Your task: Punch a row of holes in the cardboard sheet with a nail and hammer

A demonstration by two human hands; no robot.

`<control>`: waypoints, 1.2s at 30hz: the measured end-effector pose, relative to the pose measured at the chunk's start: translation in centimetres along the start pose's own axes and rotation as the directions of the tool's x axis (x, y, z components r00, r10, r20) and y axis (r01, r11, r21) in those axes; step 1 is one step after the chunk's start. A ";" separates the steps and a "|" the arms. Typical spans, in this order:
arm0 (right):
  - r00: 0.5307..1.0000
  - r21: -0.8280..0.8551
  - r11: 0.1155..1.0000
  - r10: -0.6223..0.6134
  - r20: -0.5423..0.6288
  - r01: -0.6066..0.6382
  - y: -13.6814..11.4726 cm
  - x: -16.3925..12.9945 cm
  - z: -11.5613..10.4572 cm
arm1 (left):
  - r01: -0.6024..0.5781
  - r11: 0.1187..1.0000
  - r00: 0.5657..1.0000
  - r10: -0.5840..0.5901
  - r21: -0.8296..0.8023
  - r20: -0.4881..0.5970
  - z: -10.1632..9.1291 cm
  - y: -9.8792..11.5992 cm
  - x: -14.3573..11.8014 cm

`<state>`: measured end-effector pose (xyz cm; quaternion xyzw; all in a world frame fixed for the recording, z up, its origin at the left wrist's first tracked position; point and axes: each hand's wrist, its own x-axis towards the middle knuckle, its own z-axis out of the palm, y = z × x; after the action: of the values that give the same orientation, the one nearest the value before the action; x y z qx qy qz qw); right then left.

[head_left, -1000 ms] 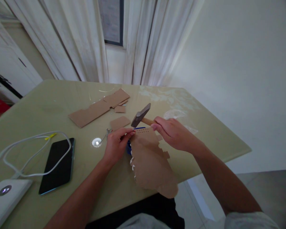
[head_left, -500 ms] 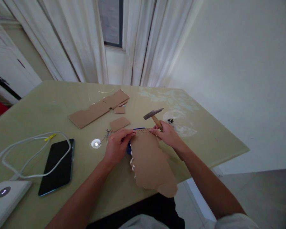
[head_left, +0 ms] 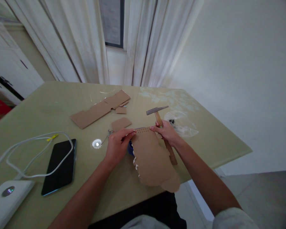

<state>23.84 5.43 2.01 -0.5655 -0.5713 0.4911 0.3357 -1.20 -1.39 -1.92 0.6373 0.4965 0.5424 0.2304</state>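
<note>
Two dotted rows (head_left: 142, 130) mark the cardboard (head_left: 154, 159) edge at 12 o'clock; everything lower looks unmarked. At the table's (head_left: 216, 140) 6 o'clock, left hand (head_left: 118, 144) pinches its 11 o'clock corner; right hand (head_left: 168, 132) grips the hammer (head_left: 158, 119).

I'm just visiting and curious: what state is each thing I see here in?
Ragged cardboard: dark dots in rows near its far edge
Hammer: gripped in the right hand
Left hand: fingertips pinched at the ragged cardboard's far left corner
Phone or tablet: screen dark
White cable: loosely looped
Plastic bag: crumpled
Curtains: parted
</note>
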 end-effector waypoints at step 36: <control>0.993 -0.266 0.958 -0.094 0.067 0.109 -0.3 0.6 -1.2 | 0.087 0.996 0.996 -0.087 0.014 -0.017 -0.2 -0.1 0.4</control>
<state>24.76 6.28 2.49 -0.5623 -0.6697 0.4064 0.2649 -1.42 -1.06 -1.74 0.6124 0.5298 0.5332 0.2449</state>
